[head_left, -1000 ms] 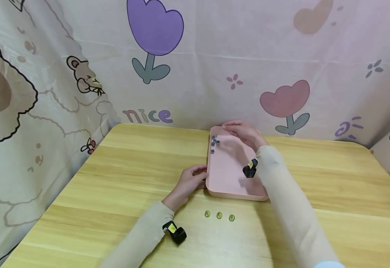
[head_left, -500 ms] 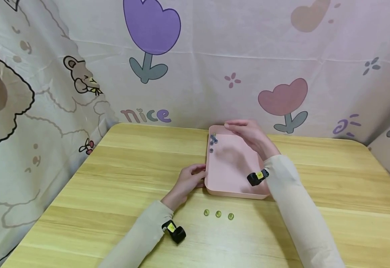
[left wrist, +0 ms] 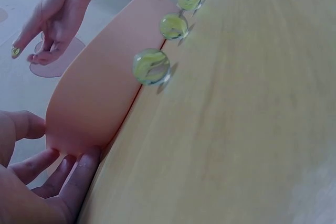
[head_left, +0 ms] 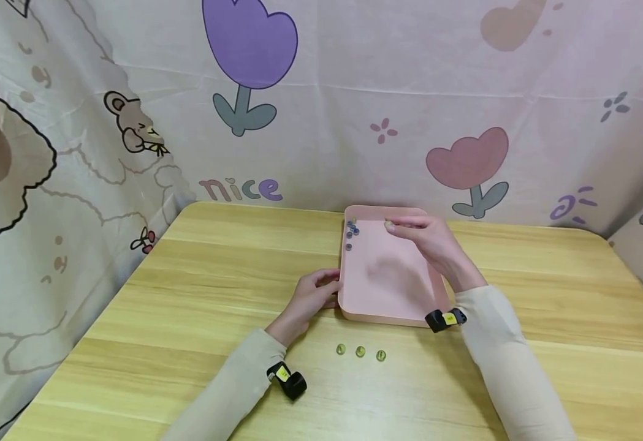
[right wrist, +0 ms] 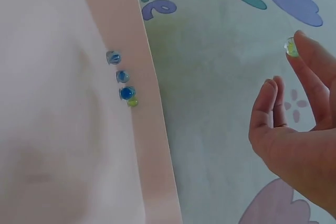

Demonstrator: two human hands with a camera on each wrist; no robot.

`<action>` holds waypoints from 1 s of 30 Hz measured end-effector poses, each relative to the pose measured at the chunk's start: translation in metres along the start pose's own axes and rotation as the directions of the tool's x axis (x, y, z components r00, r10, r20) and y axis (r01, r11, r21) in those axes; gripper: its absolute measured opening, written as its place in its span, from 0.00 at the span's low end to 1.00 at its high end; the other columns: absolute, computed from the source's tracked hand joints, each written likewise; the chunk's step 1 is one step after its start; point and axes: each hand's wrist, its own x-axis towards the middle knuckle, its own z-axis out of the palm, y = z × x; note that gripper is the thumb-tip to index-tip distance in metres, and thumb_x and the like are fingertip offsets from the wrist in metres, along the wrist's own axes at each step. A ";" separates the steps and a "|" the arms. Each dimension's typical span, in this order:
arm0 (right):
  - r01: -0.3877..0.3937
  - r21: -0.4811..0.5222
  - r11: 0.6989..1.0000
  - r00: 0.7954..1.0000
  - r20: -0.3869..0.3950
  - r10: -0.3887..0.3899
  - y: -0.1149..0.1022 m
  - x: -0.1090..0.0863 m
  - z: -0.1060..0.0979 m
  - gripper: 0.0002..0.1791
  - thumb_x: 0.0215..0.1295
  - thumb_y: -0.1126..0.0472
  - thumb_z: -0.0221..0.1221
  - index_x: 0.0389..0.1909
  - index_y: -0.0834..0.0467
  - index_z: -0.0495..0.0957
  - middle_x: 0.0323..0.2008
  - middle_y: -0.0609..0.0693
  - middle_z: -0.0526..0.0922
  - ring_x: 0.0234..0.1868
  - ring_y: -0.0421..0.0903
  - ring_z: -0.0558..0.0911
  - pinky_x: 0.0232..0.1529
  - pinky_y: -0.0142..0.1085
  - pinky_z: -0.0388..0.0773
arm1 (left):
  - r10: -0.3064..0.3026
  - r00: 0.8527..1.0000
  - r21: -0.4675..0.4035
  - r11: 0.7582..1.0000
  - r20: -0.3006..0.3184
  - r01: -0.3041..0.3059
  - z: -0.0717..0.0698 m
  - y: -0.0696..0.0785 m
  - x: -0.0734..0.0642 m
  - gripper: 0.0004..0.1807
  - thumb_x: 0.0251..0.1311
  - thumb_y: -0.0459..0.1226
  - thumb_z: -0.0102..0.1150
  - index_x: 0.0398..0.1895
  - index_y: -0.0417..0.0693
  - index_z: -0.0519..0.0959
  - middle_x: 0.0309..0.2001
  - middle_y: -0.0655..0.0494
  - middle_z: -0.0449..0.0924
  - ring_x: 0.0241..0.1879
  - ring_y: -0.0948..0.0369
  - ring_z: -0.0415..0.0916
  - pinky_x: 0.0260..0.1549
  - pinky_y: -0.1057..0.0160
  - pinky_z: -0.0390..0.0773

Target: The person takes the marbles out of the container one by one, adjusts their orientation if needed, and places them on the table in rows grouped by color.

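My right hand [head_left: 437,242] pinches a yellow-green glass marble [right wrist: 291,47] between thumb and forefinger, its other fingers curled in loosely. It is raised over the far right part of a shallow pink tray [head_left: 373,294]. My left hand [head_left: 310,297] rests at the tray's left side, near the front corner. In the left wrist view its fingertips [left wrist: 86,156] touch the outer wall. Inside the tray, several blue marbles [right wrist: 126,93] and a yellow-green marble [right wrist: 133,102] lie along the left wall. Three more yellow-green marbles [left wrist: 151,67] sit in a row on the table before the tray.
The tray stands near the back edge of a wood-grain table [head_left: 233,282]. A printed cloth [head_left: 343,122] hangs close behind it and along the left side. Black wrist cameras sit on both sleeves, the right camera [head_left: 445,319] overlapping the tray's front right corner in the head view.
My right hand has drawn back from the tray's far rim, toward me and to the right, and the marble at its fingertips now shows. The left hand and the marbles lie as before.
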 end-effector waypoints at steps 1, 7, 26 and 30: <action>-0.003 0.000 1.000 1.000 -0.003 0.003 -0.001 -0.003 -0.001 0.21 0.60 0.64 0.65 0.52 0.70 0.78 0.50 0.51 0.77 0.58 0.47 0.70 0.69 0.43 0.56 | -0.002 1.000 0.000 1.000 -0.001 0.002 0.000 0.000 0.000 0.20 0.64 0.32 0.57 0.59 0.35 0.74 0.52 0.44 0.76 0.43 0.57 0.78 0.41 0.61 0.83; 0.030 -0.051 0.998 0.999 -0.011 -0.030 -0.006 -0.019 -0.004 0.20 0.59 0.61 0.67 0.50 0.68 0.81 0.42 0.42 0.83 0.54 0.44 0.74 0.68 0.44 0.57 | -0.003 1.000 -0.001 1.000 -0.002 0.003 0.000 0.000 -0.001 0.20 0.64 0.32 0.57 0.59 0.36 0.74 0.53 0.44 0.76 0.44 0.56 0.78 0.41 0.61 0.83; 0.164 -0.141 0.976 0.986 0.022 -0.162 0.013 -0.051 -0.017 0.16 0.56 0.66 0.69 0.44 0.69 0.83 0.43 0.48 0.77 0.47 0.41 0.76 0.47 0.26 0.77 | -0.003 1.000 0.018 1.000 -0.007 0.003 -0.002 0.003 -0.001 0.20 0.64 0.31 0.57 0.59 0.35 0.74 0.53 0.43 0.76 0.44 0.56 0.77 0.40 0.61 0.83; 0.153 -0.140 0.978 0.987 0.061 -0.146 0.015 -0.060 -0.017 0.15 0.55 0.67 0.69 0.43 0.71 0.83 0.42 0.48 0.78 0.47 0.42 0.76 0.47 0.27 0.78 | -0.008 1.000 0.009 1.000 -0.008 0.008 0.000 0.002 0.000 0.20 0.64 0.31 0.58 0.59 0.36 0.75 0.53 0.44 0.76 0.44 0.56 0.77 0.40 0.62 0.83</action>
